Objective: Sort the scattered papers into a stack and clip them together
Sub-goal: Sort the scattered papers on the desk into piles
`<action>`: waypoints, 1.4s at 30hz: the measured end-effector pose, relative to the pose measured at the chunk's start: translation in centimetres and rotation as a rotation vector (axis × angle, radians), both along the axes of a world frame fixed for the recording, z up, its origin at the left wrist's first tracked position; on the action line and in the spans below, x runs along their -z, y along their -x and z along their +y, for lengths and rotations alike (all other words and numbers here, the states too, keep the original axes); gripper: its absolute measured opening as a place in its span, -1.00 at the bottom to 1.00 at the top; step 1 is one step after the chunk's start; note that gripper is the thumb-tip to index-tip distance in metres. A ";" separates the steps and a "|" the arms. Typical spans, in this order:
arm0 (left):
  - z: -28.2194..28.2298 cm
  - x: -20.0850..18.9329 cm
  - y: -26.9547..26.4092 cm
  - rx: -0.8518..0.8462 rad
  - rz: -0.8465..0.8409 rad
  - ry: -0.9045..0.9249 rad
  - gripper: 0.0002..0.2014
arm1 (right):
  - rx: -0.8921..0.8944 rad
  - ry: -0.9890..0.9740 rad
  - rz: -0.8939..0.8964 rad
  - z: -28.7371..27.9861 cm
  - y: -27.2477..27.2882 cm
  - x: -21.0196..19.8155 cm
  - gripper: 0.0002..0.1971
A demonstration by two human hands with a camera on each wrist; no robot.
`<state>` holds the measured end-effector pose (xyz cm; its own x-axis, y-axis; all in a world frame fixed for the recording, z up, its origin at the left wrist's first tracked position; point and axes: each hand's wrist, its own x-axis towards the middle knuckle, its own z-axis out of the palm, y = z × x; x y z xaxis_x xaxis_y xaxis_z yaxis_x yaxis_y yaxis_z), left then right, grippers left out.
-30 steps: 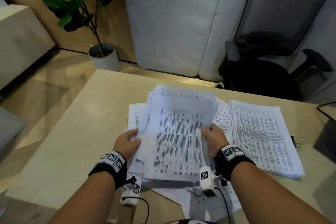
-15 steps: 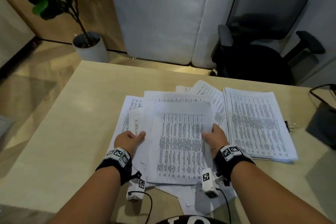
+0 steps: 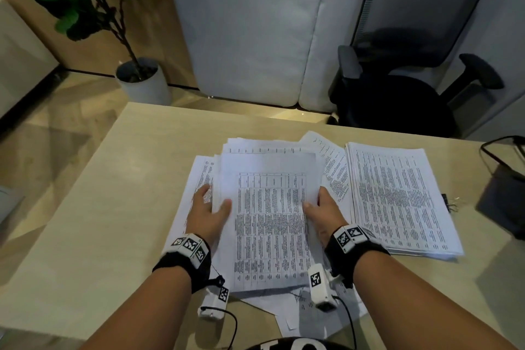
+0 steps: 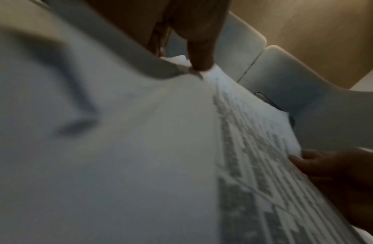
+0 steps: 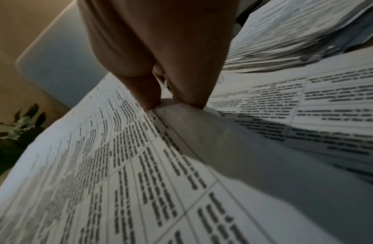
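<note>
potted plant [image 3: 136,74] far left | office chair [image 3: 397,94] far right | grey panels [image 3: 250,25] behind table [image 3: 113,193]

Head view looks down over table [image 3: 113,179]; wrist views sit close, sharing held papers [image 3: 270,221].

Floor: pale wood [image 3: 42,133].
Panels: grey, padded [image 3: 250,23].
Chair: black, behind desk [image 3: 397,99].
Plant: potted, left [image 3: 142,79].
Desk: light wood [image 3: 113,207].
</note>
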<state>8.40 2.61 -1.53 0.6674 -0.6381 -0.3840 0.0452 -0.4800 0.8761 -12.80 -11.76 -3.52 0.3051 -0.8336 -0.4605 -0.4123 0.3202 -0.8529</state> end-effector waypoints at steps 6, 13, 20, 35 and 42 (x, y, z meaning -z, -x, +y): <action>-1.3 -4.0 0.1 0.048 -0.099 0.206 -0.52 | -0.011 0.035 -0.164 -0.4 0.1 -4.2 -0.15; -2.2 -9.3 0.3 0.080 -0.030 0.512 -0.62 | -0.058 0.175 -0.455 -1.2 -0.8 -10.1 -0.26; -1.9 -8.2 0.2 0.009 0.102 0.565 -0.37 | -0.091 0.230 -0.454 0.0 -0.2 -10.2 -0.32; -2.3 -8.8 -0.7 -0.058 0.166 0.568 -0.63 | 0.003 0.293 -0.431 -1.5 -0.5 -9.7 -0.15; -1.9 -8.4 -1.5 -0.044 0.099 0.531 -0.47 | -0.167 0.153 -0.546 -0.8 -2.5 -11.2 -0.17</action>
<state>9.87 0.72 6.84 0.6748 -0.7338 -0.0785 0.1499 0.0321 0.9882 -10.30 -12.59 7.70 0.5969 -0.7985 -0.0783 0.0655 0.1458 -0.9871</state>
